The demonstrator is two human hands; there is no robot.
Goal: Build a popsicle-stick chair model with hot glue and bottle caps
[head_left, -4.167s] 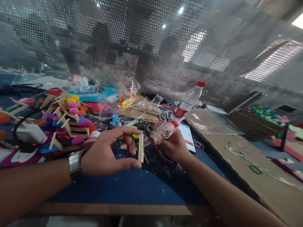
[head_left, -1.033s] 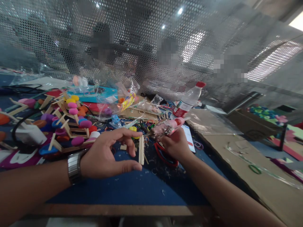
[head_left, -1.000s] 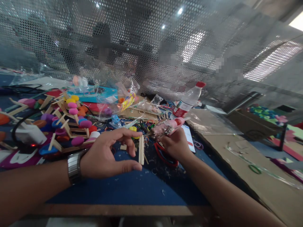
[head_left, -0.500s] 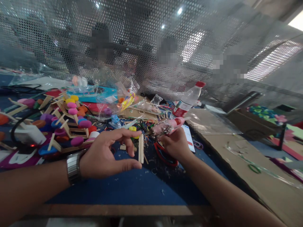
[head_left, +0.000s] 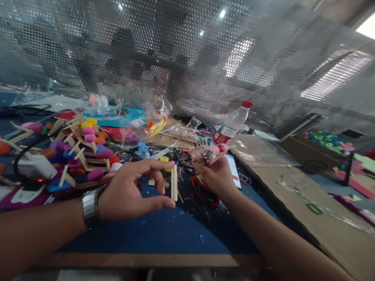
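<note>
Between the thumb and fingertips of my left hand (head_left: 131, 187) is a short piece of wooden craft sticks (head_left: 174, 183), held upright by its two ends. My right hand (head_left: 218, 175) is closed around a pink hot glue gun (head_left: 208, 153), its nozzle pointing left, a little above and to the right of the wooden piece. The gun's front is smeared with dried glue. A gap separates the nozzle from the wood. Below the right hand lies a red loop (head_left: 205, 195), perhaps scissor handles. My fingers hide part of the gun's grip.
Left of me lie several wooden-stick models with colourful discs (head_left: 96, 175) and a white plug adapter (head_left: 36, 168) with a red light. A plastic bottle (head_left: 231, 125) stands behind the right hand, near a phone (head_left: 233, 169). Cardboard (head_left: 293, 187) covers the right side; a perforated metal screen (head_left: 175, 50) rises behind.
My right hand has shifted the glue gun very slightly, with its nozzle a touch higher and further right. The left hand and wooden piece are almost still.
</note>
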